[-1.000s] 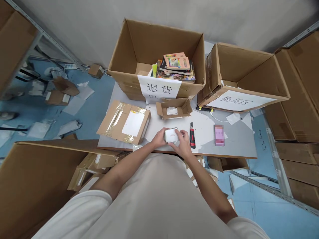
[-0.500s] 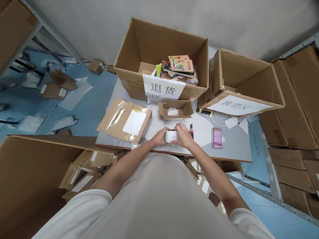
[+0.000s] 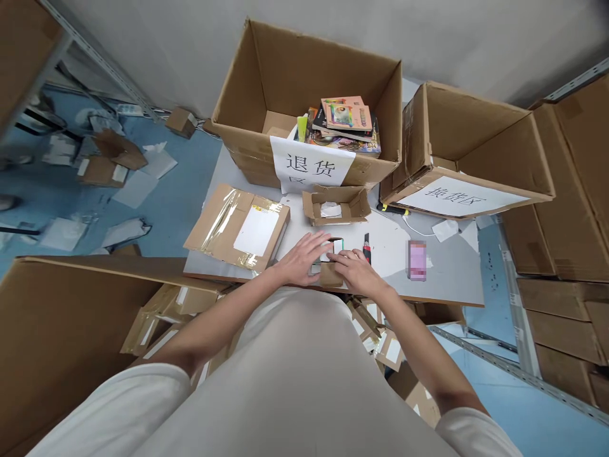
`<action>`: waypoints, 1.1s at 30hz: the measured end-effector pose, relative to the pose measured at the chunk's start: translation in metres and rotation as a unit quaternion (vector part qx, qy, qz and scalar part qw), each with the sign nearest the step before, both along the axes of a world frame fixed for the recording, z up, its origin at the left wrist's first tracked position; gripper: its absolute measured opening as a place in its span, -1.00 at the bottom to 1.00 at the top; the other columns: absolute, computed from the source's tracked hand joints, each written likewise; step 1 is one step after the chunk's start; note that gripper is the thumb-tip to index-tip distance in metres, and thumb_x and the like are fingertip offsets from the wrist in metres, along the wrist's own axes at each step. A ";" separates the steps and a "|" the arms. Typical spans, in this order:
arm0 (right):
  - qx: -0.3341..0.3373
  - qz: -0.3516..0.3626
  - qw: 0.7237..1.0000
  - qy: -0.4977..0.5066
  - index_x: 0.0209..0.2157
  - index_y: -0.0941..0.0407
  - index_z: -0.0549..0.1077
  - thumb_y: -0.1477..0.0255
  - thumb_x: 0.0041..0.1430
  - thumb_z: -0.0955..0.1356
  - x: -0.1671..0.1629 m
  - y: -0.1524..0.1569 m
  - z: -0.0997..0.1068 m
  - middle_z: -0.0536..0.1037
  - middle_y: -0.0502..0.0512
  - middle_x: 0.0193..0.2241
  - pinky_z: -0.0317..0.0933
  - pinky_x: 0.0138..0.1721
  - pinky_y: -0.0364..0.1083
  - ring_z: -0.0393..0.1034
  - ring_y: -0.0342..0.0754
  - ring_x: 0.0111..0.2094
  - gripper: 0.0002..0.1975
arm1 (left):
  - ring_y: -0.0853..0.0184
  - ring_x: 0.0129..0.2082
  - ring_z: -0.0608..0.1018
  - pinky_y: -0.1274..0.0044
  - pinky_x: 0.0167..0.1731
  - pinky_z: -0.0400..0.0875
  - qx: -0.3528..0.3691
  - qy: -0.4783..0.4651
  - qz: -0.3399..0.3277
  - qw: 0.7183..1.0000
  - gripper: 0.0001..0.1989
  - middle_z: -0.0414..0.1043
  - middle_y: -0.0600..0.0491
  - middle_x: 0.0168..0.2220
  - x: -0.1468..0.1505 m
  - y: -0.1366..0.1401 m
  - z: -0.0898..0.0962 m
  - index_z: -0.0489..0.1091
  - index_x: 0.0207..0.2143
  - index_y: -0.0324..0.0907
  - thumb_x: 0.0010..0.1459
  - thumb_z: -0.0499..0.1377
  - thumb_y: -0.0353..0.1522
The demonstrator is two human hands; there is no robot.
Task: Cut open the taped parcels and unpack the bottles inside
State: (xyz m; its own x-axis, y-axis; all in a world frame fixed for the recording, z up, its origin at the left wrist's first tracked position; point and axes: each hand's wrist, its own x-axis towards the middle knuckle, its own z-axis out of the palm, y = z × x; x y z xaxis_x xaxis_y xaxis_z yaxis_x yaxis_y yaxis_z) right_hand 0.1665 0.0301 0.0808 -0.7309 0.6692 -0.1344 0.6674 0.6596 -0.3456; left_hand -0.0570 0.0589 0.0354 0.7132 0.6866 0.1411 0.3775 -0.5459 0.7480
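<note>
At the table's front edge, between my hands, lies a small cardboard box (image 3: 332, 275). One brown flap is folded out towards me, and a white piece with a green edge shows at its far side. My left hand (image 3: 304, 259) rests along the box's left side with its fingers stretched out across it. My right hand (image 3: 356, 269) grips the right side, its fingers bent over the box near the white part. Just beyond my right hand lies a red and black utility knife (image 3: 366, 248). The fingers partly hide the box's inside.
Behind stands an open carton (image 3: 247, 162) with books (image 3: 345, 120), beside another labelled carton (image 3: 464, 197). A taped parcel (image 3: 228, 231) lies left, a small open box (image 3: 354, 212) beyond my hands, and a blurred pink item (image 3: 417, 260) right. Large carton (image 3: 61, 330) at lower left.
Both hands held the small box with its white-labelled side up. Now the box sits lower, a brown flap faces me, and my left fingers have straightened out.
</note>
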 end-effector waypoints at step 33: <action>0.011 -0.188 0.958 -0.219 -0.20 0.20 0.36 0.16 -0.01 0.39 -0.050 0.033 0.006 0.56 0.29 -0.35 -0.09 -0.14 0.07 0.28 0.18 -0.15 -0.56 | 0.07 0.06 0.38 0.11 0.10 0.16 -0.058 -0.017 0.227 0.972 -0.41 0.32 -0.16 0.00 0.034 -0.026 -0.027 0.20 -0.11 -0.16 -0.19 0.35 -0.25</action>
State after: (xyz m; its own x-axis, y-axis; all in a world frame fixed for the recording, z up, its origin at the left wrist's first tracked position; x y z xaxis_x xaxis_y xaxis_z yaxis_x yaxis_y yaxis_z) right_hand 0.1165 0.0633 0.0871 -0.3153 0.8799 -0.3556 0.9367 0.3486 0.0319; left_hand -0.0230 0.0333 0.0084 0.3289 0.9423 0.0625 0.5343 -0.2403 0.8104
